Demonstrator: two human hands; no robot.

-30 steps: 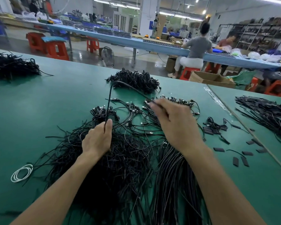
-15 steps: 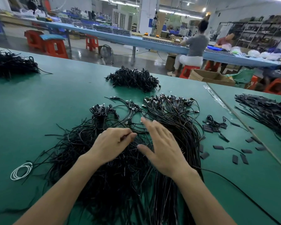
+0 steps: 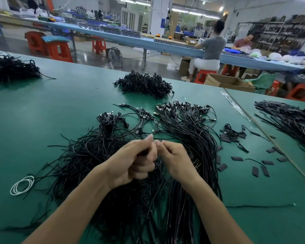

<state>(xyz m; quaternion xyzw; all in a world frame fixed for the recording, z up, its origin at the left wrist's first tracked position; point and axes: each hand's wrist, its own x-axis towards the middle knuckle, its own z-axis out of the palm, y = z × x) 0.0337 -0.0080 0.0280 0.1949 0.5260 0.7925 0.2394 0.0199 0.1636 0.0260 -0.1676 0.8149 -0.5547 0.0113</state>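
My left hand [image 3: 136, 162] and my right hand [image 3: 173, 160] meet fingertip to fingertip above a mass of black cables on the green table [image 3: 42, 111]. The left hand's fingers are curled round a dark cable piece at its thumb. With curled fingers the right hand pinches a thin cable end beside it; blur hides the detail. Beneath the left hand lies a tangled loose cable pile [image 3: 95, 155]. Under the right hand a combed cable bundle [image 3: 188, 131] runs away from me, its connectors at the far end.
A knotted cable heap [image 3: 144, 84] sits further back, another heap [image 3: 11, 67] at far left, and a third pile [image 3: 289, 120] on the adjoining table. Short black sleeve pieces [image 3: 237, 158] are scattered right. A white wire coil [image 3: 22, 184] lies left. People sit at a blue bench behind.
Both hands let a long cable go; it now lies on the table to my right. The right hand, spread open half a second ago, has curled and met the left hand.
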